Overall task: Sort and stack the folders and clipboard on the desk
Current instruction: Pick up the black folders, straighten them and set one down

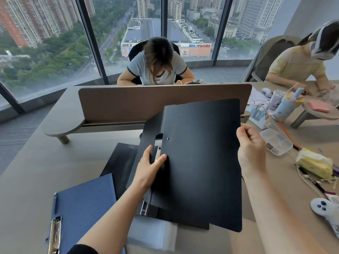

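Observation:
A large black folder (200,162) is lifted above the desk in the middle of the view, its cover partly open. My right hand (251,149) grips its right edge. My left hand (150,166) presses on its spine, fingers wrapped around the inner edge. Under it lie another black folder (121,160) flat on the desk and a pale grey folder (154,233) near the front edge. A blue clipboard (82,211) with a metal clip lies at the front left, apart from both hands.
A brown divider panel (128,105) stands across the desk behind the folders. To the right lie a clear plastic box (277,142), a yellow tissue pack (315,164), cables, a cup and a white controller (324,209). One person sits behind the divider, another at the far right.

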`<state>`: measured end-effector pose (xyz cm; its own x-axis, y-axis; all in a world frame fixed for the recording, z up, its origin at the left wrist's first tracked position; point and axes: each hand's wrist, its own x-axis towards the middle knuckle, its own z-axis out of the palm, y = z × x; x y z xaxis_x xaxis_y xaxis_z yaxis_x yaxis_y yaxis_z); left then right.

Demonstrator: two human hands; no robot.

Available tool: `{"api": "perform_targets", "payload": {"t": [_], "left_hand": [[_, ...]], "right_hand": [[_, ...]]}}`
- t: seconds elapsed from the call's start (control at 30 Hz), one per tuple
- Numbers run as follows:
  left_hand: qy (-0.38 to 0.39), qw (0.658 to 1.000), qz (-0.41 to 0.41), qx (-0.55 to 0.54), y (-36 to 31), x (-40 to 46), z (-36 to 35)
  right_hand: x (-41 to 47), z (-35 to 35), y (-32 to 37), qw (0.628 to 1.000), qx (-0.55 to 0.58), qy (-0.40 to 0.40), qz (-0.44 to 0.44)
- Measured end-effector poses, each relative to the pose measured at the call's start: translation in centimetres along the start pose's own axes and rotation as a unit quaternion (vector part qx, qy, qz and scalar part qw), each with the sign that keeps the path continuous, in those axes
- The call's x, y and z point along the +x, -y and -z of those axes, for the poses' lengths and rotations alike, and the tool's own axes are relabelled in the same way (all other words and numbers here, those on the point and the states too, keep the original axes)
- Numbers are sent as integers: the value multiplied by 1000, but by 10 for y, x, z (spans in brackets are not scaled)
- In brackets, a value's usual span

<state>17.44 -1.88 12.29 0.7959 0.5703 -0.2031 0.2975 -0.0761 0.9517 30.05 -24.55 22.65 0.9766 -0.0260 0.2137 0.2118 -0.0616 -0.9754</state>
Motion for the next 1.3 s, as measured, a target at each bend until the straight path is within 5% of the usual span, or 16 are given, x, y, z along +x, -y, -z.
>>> {"api": "perform_targets", "payload": {"t": [0.37, 0.53, 1.3], "left_hand": [[77, 981, -14, -179, -27, 6, 53], [98, 970, 1, -224, -32, -4, 71], [12, 951, 86, -296, 33, -54, 136]], "right_hand": [[-6, -29, 3, 990, 100, 64, -70], [-14, -54, -1, 991, 48, 95, -84], [-74, -136, -64, 946, -72, 243, -200]]}}
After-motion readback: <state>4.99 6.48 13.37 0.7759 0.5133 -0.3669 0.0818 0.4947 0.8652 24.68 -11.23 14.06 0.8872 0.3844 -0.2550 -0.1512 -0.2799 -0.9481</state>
